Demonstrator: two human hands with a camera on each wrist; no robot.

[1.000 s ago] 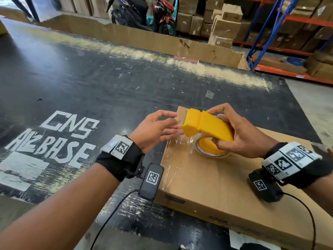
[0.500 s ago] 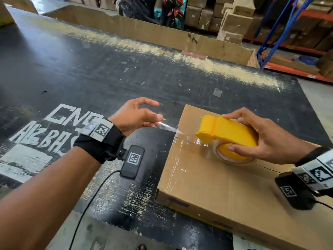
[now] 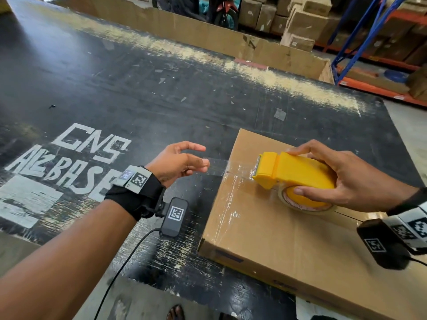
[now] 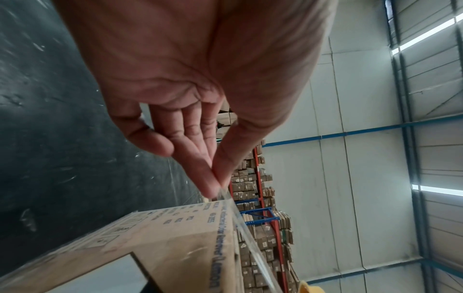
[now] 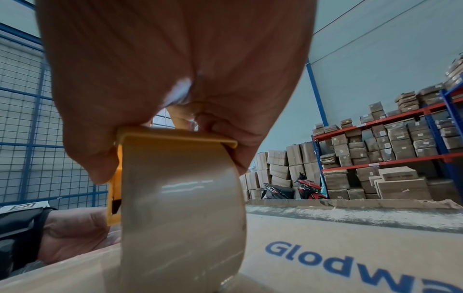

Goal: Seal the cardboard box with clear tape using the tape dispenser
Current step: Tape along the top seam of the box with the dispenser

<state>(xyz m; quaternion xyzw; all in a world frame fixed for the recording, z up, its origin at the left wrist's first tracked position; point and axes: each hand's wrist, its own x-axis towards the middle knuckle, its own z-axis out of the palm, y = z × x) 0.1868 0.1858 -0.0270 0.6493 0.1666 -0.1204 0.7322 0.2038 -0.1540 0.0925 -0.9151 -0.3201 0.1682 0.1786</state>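
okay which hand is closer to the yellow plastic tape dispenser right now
Right. The right hand grips the yellow plastic tape dispenser on the brown cardboard box; the left hand is off the box's left edge, pinching the pulled-out clear tape end.

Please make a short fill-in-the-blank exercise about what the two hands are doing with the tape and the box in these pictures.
1. The right hand grips the ____ tape dispenser.
2. The dispenser rests on top of the cardboard ____.
3. The left hand pinches the free end of the clear tape between thumb and ____.
4. The left hand is held beyond the box's edge, above the ____ table.

Missing words: yellow; box; fingers; black
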